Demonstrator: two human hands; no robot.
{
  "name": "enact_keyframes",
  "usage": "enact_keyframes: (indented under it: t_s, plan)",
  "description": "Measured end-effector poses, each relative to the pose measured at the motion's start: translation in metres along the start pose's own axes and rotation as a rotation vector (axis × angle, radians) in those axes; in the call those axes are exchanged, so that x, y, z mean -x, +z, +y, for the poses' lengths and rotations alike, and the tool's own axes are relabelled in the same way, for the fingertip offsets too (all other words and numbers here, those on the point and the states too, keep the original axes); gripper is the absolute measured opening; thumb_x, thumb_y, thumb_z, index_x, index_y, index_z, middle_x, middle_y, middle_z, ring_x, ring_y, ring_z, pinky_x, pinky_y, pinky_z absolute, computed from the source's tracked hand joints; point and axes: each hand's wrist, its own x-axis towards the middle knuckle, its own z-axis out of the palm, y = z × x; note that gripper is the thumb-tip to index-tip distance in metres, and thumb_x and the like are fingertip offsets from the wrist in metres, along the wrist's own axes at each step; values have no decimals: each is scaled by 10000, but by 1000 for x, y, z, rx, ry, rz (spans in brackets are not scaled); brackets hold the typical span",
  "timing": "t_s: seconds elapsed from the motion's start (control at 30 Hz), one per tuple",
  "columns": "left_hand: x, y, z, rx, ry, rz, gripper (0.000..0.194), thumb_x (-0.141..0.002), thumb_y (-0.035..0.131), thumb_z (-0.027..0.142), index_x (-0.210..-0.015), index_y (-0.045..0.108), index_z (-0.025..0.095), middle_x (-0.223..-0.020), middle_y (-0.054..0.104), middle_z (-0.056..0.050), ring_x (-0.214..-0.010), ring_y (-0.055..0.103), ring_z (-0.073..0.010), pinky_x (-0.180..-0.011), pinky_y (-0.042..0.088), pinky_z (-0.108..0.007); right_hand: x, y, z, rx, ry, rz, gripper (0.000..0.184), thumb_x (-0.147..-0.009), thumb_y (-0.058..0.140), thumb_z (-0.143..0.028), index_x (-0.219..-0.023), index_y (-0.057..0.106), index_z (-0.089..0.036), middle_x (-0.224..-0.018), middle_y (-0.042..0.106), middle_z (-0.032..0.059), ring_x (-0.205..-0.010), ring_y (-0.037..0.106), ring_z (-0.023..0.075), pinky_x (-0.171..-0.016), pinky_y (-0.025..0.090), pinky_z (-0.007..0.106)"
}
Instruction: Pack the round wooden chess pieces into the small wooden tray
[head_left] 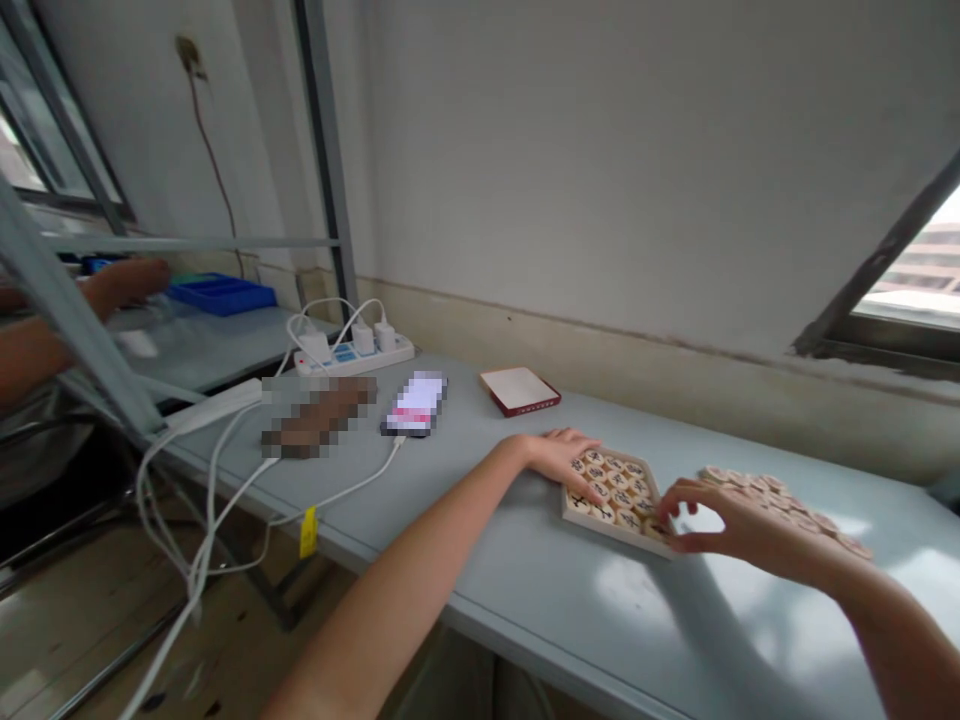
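A shallow wooden box (pixel 619 534) lies on the grey table, filled with rows of round Chinese chess pieces (pixel 619 480) marked with dark characters. My left hand (pixel 559 458) rests with spread fingers over the box's left side, its thumb across some of the pieces. At the front right corner, my right hand (pixel 701 515) has its thumb and fingertips closed around a chess piece (pixel 655 526), which they partly hide. Behind my right wrist lies a loose heap of more chess pieces (pixel 772 495), spread along the table.
A red-edged box lid (pixel 520 391) lies behind the box. Farther left are a lit phone (pixel 417 402) on a white cable, a blurred brown object (pixel 319 415) and a power strip (pixel 356 353). Beyond the metal frame, another person's arm (pixel 112 290) is near a blue tray (pixel 221 294).
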Motion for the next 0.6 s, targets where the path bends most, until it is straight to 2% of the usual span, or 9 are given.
enact_keyframes:
  t_s: [0.23,0.37,0.43,0.5,0.6]
  plan:
    - [3,-2,3,6,1,-8,962,-601,556,573,-1356,124,162,-1403,166,-97,-1293,126,-259,-1053,145,-375,-5,6,-3,-20,-2,76,210,-675,573,-443,-806,632,-290,-775,618,29,-710,561,189,-661,449,308]
    - [1,-3,0,11,12,1,925,-616,556,566,-1348,153,171,-1401,190,-89,-1289,152,-252,-1048,168,-373,-10,9,-10,-42,-21,44,200,-691,534,-443,-688,622,-263,-729,626,33,-686,564,193,-646,450,309]
    - [0,-4,-2,23,11,44,851,-660,536,546,-1335,190,159,-1392,227,-96,-1281,192,-237,-1038,199,-356,-13,10,-5,-16,-28,79,238,-704,508,-471,-698,621,-261,-733,627,41,-677,561,196,-643,447,317]
    - [0,-6,-3,28,-24,143,733,-715,516,494,-1307,254,151,-1360,304,-103,-1252,269,-216,-1015,248,-327,-17,11,9,44,10,210,313,-726,449,-520,-791,622,-267,-811,627,62,-707,562,213,-657,442,343]
    - [1,-8,-6,-15,-138,337,534,-743,538,392,-1203,416,151,-1235,462,-106,-1162,396,-206,-963,315,-299,-25,19,39,250,177,506,456,-741,337,-561,-991,577,-265,-1040,581,103,-907,534,295,-757,395,467]
